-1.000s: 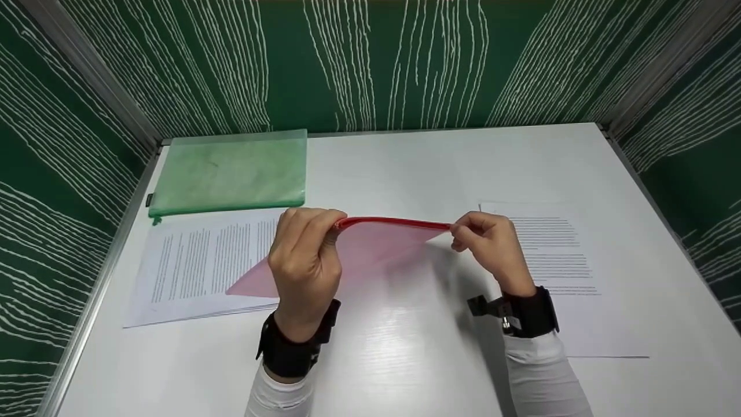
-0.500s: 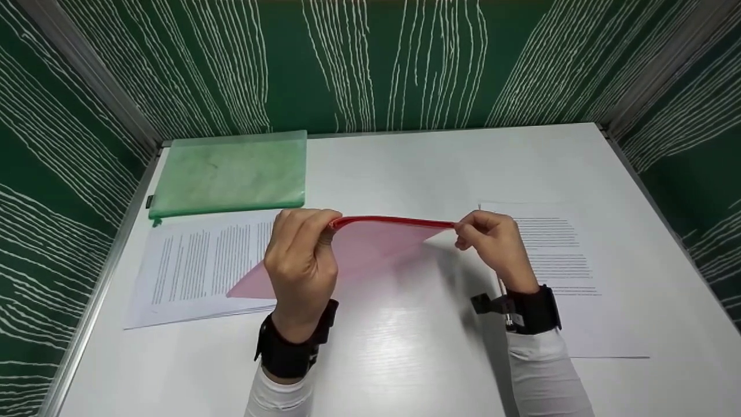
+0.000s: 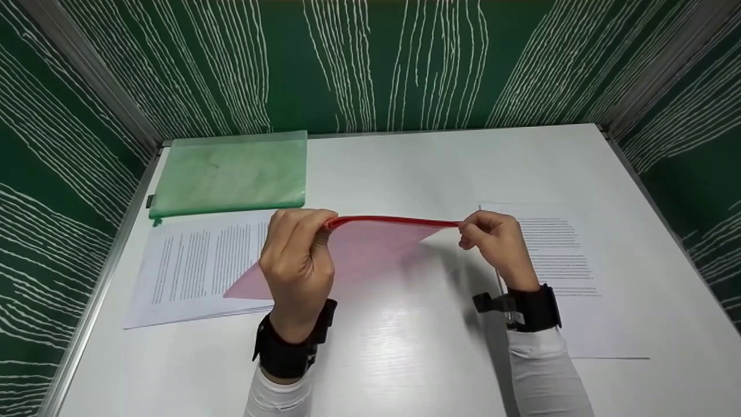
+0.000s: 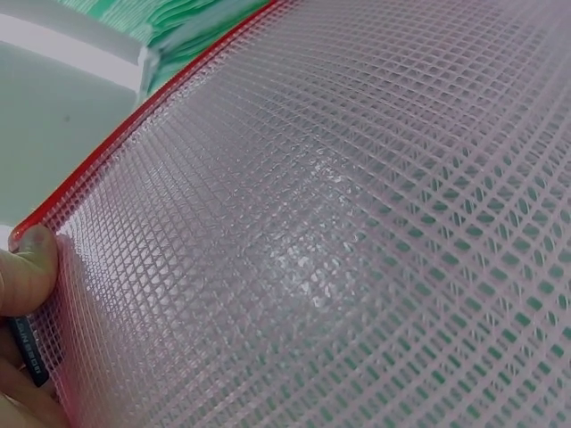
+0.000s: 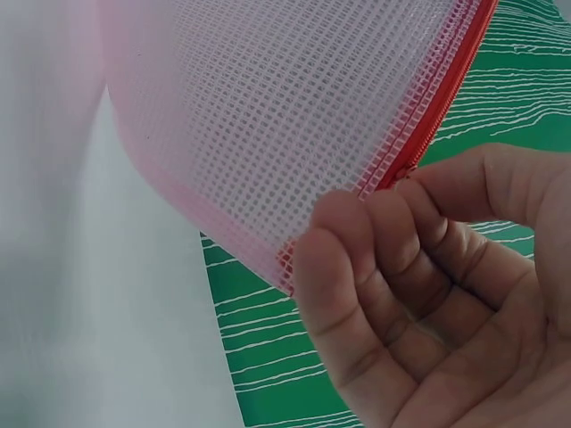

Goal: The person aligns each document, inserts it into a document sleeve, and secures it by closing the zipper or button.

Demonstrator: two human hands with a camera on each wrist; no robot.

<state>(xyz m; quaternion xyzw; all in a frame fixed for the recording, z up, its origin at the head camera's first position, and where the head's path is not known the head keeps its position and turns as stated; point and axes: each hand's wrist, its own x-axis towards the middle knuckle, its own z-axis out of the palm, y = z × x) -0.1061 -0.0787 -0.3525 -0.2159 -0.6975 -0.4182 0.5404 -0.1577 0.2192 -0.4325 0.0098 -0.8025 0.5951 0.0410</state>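
Pink pouch (image 3: 370,249), zip (image 3: 399,220) pinched by left hand (image 3: 298,260) and right hand (image 3: 496,246) (inside the table (image 3: 399,359) edges): likely zip work; next needs steady tension.

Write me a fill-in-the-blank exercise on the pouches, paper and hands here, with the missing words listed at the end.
1. The left hand and right hand hold opposite ends of the pink mesh pouch by its ____-coloured zipper edge.
2. The green pouch lies at the far ____ corner of the white table.
3. In the head view, the printed sheet on the right is partly hidden by the person's ____ arm.
4. The strap around the left wrist is coloured ____.

Missing words: red; left; right; black.
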